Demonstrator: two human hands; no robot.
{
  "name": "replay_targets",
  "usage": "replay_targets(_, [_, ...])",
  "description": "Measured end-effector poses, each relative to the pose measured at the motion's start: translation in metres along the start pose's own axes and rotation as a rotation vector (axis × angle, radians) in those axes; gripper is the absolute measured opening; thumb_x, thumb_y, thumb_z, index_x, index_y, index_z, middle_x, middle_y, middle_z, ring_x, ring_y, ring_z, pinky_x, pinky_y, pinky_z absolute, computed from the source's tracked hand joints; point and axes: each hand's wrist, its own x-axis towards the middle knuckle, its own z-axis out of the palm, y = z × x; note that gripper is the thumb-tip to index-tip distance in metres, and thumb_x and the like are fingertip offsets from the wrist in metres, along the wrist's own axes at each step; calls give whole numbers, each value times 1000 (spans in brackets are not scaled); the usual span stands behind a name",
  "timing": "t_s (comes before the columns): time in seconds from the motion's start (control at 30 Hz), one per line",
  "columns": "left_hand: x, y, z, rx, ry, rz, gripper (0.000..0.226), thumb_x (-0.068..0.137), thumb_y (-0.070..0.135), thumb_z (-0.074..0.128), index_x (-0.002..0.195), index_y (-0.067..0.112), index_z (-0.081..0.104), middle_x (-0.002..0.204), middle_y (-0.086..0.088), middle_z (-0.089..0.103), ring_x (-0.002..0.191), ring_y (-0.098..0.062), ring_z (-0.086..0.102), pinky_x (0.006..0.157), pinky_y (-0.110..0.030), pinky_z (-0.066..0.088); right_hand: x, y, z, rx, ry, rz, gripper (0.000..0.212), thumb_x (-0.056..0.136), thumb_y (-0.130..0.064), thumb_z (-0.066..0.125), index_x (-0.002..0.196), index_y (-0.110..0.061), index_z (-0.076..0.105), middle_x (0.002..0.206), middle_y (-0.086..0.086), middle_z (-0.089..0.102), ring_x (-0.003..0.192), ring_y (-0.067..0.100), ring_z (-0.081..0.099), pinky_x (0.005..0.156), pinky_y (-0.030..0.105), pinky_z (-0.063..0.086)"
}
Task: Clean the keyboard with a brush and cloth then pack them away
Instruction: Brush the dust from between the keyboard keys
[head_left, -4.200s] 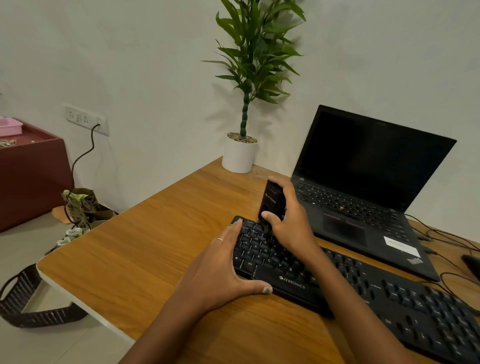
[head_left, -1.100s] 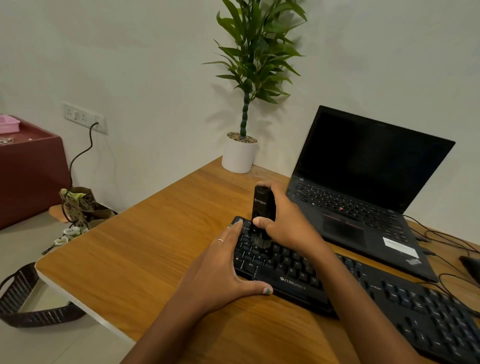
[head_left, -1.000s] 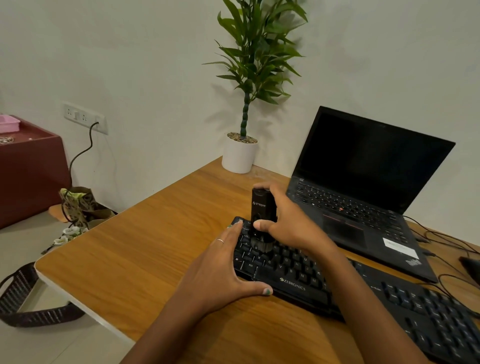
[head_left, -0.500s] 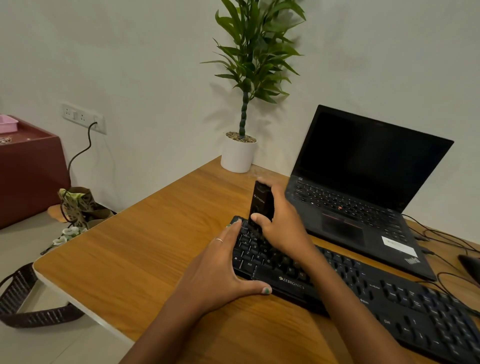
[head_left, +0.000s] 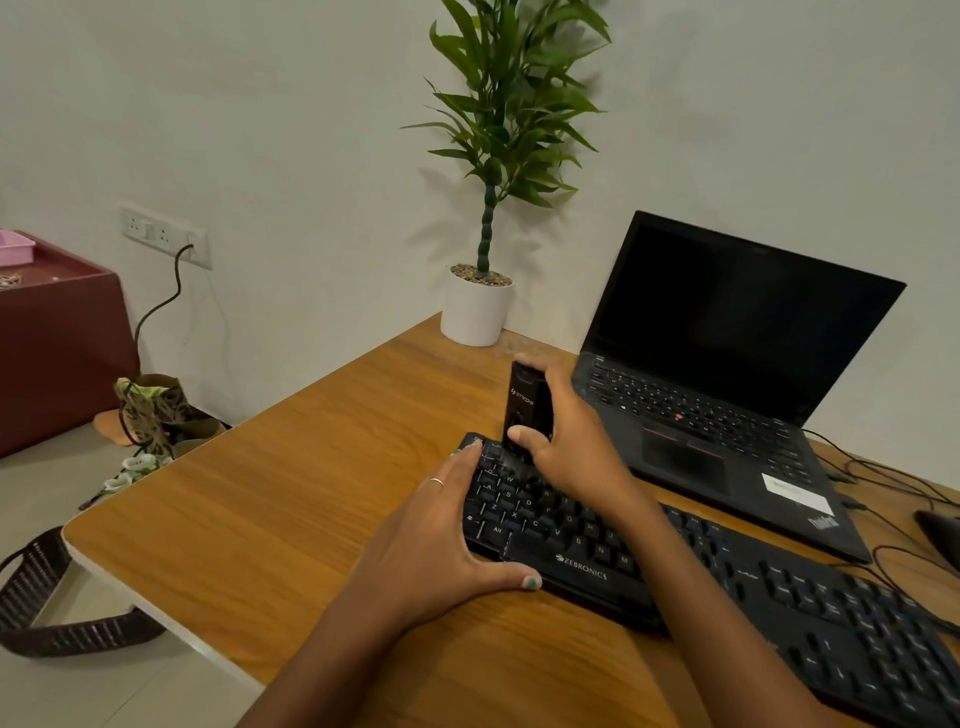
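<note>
Your right hand (head_left: 566, 441) grips the brush (head_left: 525, 402), a short black tool that stands almost upright. The fingers wrap behind its body and the thumb presses on the front near the lower end. The bristle end points down and meets the keys at the far-left corner of the keyboard (head_left: 727, 587); how deep the bristles go between the keys I cannot tell, because the thumb and the dark colour hide them.

Your left hand (head_left: 441, 540) lies flat and spread on the left end of the keyboard. The fingers reach along the left edge toward the far corner, and the thumb is stretched along the front edge. It holds nothing; it only steadies the board on the wooden surface (head_left: 270, 493).

The relation that matters for the coming stroke is this: the long axis of the keyboard runs from the far-left corner, where the brush now is, toward the near right, under your right forearm and on to the lower right of the view. So most of the keys lie to the right of the brush and closer to you. I judge that the brushing step is in hand and that the right hand must draw the brush along this axis, row by row.

The cloth is not visible. The open laptop (head_left: 727, 374) stands just behind the keyboard.
</note>
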Motion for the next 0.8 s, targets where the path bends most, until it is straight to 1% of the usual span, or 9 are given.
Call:
replay_targets(0.07, [0,-1,1,-5,1,3,128,55,81,68,154,35,1,157,18,18,138,-2,26,108,-26,34,-3,1,8,7,15,-46,68,87,-10,63,132,-45,27,117,-4,48,99,14,56,80,36,56])
replay_targets(0.2, [0,0,0,-10,2,0,128,55,81,69,153,36,2,157,19,19,137,-1,27,108,-26,35,4,3,-11,10,-136,-16,67,86,-10,64,131,-43,28,117,-3,49,99,15,56,82,37,54])
replay_targets(0.3, [0,0,-1,-3,1,3,127,55,81,69,154,35,2,157,19,17,138,-1,26,108,-25,33,2,-1,-5,-74,-67,-44,67,87,-10,63,134,-41,26,116,-7,47,98,14,55,81,32,51])
replay_targets(0.37, [0,0,0,-8,7,9,127,55,81,69,154,35,2,157,19,17,138,-1,25,108,-25,33,-2,-1,6,-63,-31,-93,67,87,-10,62,134,-42,27,117,-11,46,100,13,54,86,36,51])
replay_targets(0.5, [-1,-1,0,-7,3,7,128,55,81,69,153,35,2,157,19,18,138,-1,26,108,-26,34,4,3,-10,8,-157,-30,66,87,-11,64,129,-47,28,111,-6,51,96,15,58,85,42,54])
replay_targets(0.57, [-1,-1,0,0,-4,0,128,55,81,68,153,35,1,157,18,17,138,-2,26,109,-27,34,6,4,-16,-52,-153,-11,66,87,-11,63,131,-45,27,111,-6,50,96,15,56,84,40,53])
replay_targets(0.67, [-1,0,-1,-1,1,-1,128,55,81,69,154,34,1,158,17,17,139,-2,25,109,-26,33,2,-1,-3,-100,-72,-82,68,87,-10,63,134,-44,26,118,-9,46,101,14,53,85,36,51])
replay_targets(0.73, [0,0,0,-8,3,3,128,55,81,68,154,34,2,157,18,18,138,-1,26,109,-27,35,1,0,0,-46,-106,-108,69,86,-9,63,131,-47,28,122,-9,47,104,14,54,87,39,52])
replay_targets(0.8, [0,0,0,-10,2,6,128,54,82,68,153,35,1,157,18,19,137,-1,27,109,-26,35,5,0,-10,-8,-179,-66,68,86,-9,64,129,-49,29,120,-7,48,104,15,56,87,42,53])
